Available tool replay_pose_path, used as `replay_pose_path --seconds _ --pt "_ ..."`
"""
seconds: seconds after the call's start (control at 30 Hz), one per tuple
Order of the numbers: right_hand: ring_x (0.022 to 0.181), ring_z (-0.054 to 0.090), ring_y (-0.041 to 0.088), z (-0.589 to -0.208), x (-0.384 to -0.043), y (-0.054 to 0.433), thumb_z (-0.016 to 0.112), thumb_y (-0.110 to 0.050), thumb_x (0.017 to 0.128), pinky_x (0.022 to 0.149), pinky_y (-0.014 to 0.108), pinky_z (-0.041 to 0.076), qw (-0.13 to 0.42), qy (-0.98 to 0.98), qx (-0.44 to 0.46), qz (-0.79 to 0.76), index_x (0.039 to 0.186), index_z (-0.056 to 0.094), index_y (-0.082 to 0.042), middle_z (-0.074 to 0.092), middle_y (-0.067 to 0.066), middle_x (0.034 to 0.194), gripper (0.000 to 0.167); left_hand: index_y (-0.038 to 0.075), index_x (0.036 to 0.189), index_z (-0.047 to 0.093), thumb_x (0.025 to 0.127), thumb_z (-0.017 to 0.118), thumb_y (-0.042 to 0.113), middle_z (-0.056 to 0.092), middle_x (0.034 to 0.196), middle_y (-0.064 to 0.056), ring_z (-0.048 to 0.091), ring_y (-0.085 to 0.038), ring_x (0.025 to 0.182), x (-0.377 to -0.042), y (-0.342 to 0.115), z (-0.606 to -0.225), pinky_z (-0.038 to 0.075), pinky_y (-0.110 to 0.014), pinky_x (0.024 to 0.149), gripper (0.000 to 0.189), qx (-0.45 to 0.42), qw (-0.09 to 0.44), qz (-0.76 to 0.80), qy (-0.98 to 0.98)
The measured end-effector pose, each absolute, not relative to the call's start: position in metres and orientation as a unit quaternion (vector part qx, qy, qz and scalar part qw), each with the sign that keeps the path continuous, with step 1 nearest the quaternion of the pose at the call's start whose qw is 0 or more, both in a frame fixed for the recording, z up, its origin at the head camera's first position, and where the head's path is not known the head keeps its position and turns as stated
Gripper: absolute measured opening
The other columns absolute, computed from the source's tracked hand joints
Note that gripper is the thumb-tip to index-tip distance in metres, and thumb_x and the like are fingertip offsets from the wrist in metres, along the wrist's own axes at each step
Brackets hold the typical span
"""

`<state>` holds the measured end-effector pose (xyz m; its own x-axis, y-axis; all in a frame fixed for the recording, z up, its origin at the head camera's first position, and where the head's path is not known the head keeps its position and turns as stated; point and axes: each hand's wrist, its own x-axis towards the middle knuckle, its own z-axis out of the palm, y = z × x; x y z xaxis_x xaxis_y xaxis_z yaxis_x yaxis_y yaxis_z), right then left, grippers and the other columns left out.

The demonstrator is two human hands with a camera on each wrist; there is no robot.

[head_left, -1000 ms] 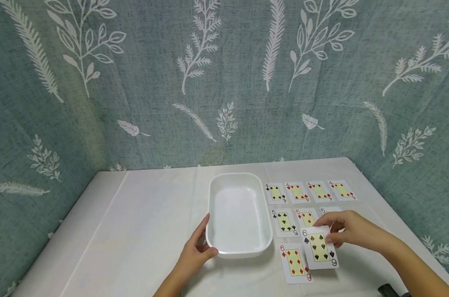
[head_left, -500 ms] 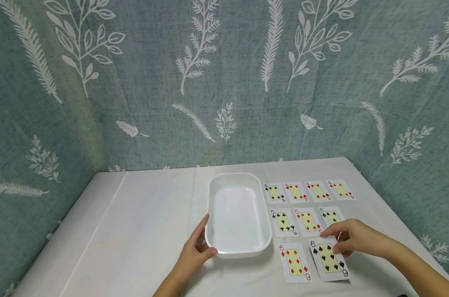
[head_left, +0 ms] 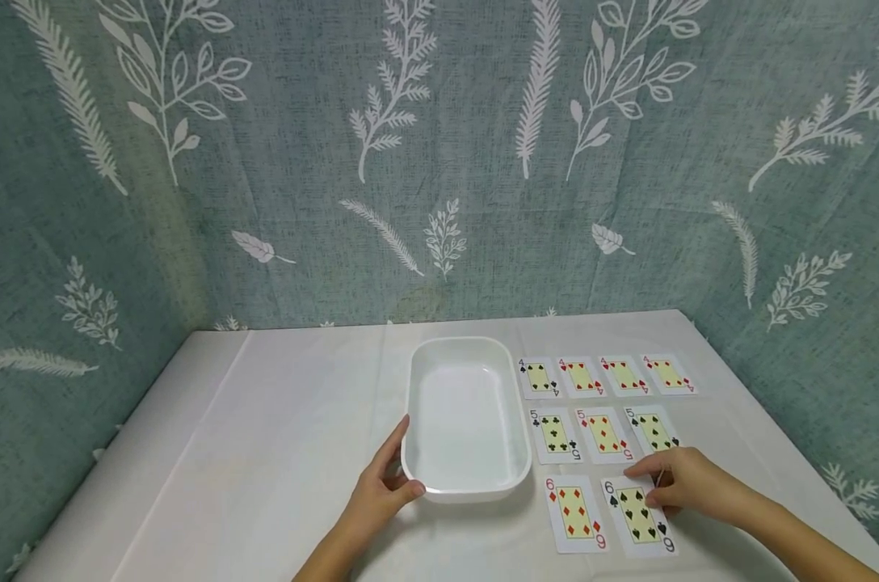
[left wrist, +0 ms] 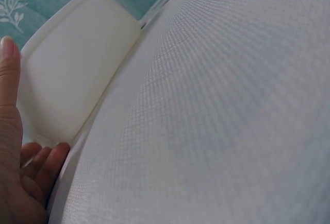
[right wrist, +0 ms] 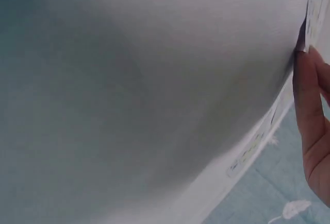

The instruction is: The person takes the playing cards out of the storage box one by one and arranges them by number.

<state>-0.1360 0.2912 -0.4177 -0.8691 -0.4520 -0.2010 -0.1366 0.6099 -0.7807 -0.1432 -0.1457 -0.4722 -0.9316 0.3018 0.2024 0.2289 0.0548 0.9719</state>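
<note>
My left hand (head_left: 377,495) holds the near left corner of a white rectangular tray (head_left: 468,432), its thumb at the front rim and its fingers along the left side. In the left wrist view, curled fingertips (left wrist: 54,159) touch the tray's lower edge. My right hand (head_left: 690,485) pinches the right edge of a six of spades playing card (head_left: 637,521), which lies at or very near the table surface. A six of diamonds (head_left: 576,517) lies just left of it. The right wrist view catches the card only as a thin edge by the fingers (right wrist: 308,100).
Above the sixes lies a row of fives: clubs (head_left: 554,436), diamonds (head_left: 603,435) and spades (head_left: 650,428), the last close to my right fingers. Farther back several fours (head_left: 581,377) form another row. A leaf-patterned cloth (head_left: 301,162) encloses the white table (head_left: 265,453).
My right hand has shifted right and slightly toward me with the six of spades, which has gone down beside the six of diamonds, uncovering the fives. The left hand stays at the tray.
</note>
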Motion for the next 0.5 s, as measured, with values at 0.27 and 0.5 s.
replay_pose_path --seconds 0.27,0.5 --pt "0.057 0.061 0.01 -0.419 -0.138 0.286 0.072 0.0 0.078 0.05 0.025 0.054 0.179 0.89 -0.159 -0.388 0.108 0.063 0.013 0.067 0.005 0.071 0.034 0.017 0.151 0.023 0.083 0.071 0.029 0.046 0.127 -0.027 0.066 -0.023 0.093 -0.144 -0.146 -0.474 0.056 -0.025 0.079 0.084 0.186 0.019 0.657 0.73" --pt "0.055 0.059 0.012 -0.418 -0.138 0.278 0.072 0.003 0.076 0.048 0.023 0.052 0.154 0.915 -0.135 -0.347 0.106 0.065 0.012 0.061 0.002 0.064 0.031 0.017 0.151 0.025 0.082 0.072 0.029 0.048 0.126 -0.025 0.065 -0.021 0.092 -0.143 -0.145 -0.473 0.056 -0.025 0.078 0.084 0.178 0.011 0.656 0.733"
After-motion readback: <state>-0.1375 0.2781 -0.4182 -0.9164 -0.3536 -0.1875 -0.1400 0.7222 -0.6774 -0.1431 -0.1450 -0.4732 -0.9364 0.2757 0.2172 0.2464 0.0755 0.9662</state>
